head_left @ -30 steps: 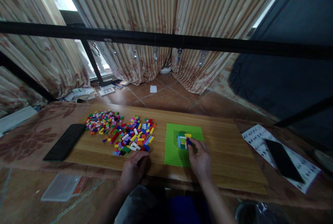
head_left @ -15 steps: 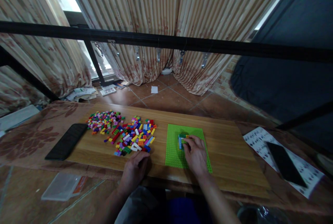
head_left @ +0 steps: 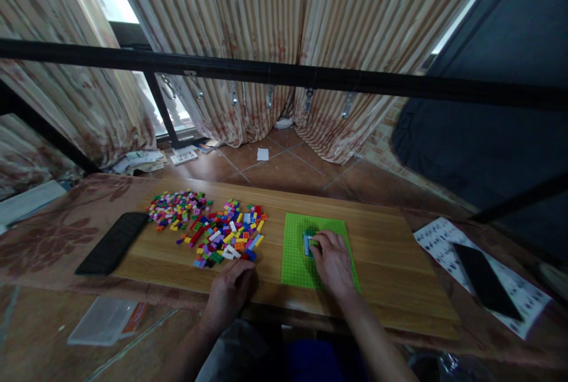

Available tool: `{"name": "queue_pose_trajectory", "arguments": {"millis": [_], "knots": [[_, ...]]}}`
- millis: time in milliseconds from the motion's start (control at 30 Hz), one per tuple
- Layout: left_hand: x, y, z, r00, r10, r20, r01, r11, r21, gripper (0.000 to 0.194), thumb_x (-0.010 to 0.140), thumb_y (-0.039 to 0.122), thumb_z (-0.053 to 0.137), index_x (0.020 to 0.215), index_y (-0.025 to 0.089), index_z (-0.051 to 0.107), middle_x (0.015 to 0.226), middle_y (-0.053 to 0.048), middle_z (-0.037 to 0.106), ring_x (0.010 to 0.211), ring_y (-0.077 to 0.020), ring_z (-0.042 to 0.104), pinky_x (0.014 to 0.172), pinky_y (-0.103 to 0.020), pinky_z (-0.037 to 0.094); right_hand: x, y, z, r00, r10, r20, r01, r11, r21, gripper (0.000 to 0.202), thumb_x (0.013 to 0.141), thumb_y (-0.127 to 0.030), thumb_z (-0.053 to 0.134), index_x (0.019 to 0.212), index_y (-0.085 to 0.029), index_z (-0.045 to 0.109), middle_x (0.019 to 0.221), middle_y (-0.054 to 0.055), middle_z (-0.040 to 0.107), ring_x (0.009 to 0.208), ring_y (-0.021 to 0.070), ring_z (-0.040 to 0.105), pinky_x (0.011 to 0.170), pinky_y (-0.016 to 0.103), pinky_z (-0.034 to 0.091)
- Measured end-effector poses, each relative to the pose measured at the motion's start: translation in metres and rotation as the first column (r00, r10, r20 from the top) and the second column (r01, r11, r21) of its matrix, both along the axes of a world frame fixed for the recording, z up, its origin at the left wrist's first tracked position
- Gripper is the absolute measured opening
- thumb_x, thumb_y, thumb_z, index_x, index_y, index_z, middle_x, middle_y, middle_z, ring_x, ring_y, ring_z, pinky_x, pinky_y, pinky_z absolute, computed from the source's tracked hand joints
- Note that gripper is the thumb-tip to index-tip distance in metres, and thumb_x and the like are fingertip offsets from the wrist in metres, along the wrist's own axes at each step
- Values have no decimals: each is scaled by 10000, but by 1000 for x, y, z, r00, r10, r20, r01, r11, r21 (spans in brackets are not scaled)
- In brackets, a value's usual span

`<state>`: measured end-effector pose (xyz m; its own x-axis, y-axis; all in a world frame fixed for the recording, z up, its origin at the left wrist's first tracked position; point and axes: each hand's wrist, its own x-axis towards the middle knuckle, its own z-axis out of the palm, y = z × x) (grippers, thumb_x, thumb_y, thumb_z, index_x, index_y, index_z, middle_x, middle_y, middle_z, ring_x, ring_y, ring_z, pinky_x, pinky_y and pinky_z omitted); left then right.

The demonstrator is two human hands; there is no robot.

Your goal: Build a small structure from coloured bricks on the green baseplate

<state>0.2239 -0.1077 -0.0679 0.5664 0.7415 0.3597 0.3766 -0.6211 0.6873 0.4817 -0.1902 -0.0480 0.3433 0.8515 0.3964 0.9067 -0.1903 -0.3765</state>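
On the green baseplate (head_left: pixel 295 261) stands a small brick build (head_left: pixel 306 245) with light blue, yellow and dark green parts. My right hand (head_left: pixel 332 261) is over the plate, its thumb and fingertips pinched on a small green brick (head_left: pixel 314 242) at the right side of the build. The fingers hide part of the build. My left hand (head_left: pixel 229 288) rests at the near edge of the wooden board, just below the loose bricks (head_left: pixel 228 234), with its fingers curled; anything inside them is hidden.
A pile of smaller bricks (head_left: pixel 175 207) lies at the board's far left, beside a black case (head_left: pixel 113 243). To the right, a dark phone (head_left: pixel 487 280) lies on a printed sheet (head_left: pixel 437 234). A black rail (head_left: pixel 266 71) crosses beyond the board (head_left: pixel 390 264).
My right hand stays at the build, its fingers shifted very slightly. My left hand has hardly moved. The whole view has shifted a little.
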Motion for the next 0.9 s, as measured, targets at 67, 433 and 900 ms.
{"name": "queue_pose_trajectory", "arguments": {"millis": [67, 433, 900], "knots": [[0, 0, 1, 1000, -2, -3, 2, 1000, 6, 141, 883, 205, 493, 966, 220, 606, 907, -38, 673, 858, -164, 645, 771, -281, 528, 4, -1, 1, 1000, 14, -7, -14, 1000, 5, 151, 878, -266, 509, 954, -214, 628, 1048, 82, 605, 979, 249, 507, 880, 410, 444], [0, 1, 1, 1000, 3, -23, -3, 1000, 17, 149, 890, 220, 483, 949, 215, 620, 902, -42, 669, 845, -166, 641, 750, -280, 531, 54, -29, -6, 974, -56, -219, 59, 998, 8, 284, 891, -394, 452, 972, -199, 641, 954, 81, 643, 874, 220, 608, 800, 368, 475], [1, 1, 3, 999, 12, -38, -12, 1000, -2, 149, 890, 210, 482, 947, 216, 619, 907, -40, 671, 855, -168, 643, 762, -280, 531, 33, -12, -11, 881, -71, -467, 113, 992, 63, 328, 813, -440, 545, 966, -179, 671, 941, 90, 682, 805, 214, 641, 773, 370, 506]]}}
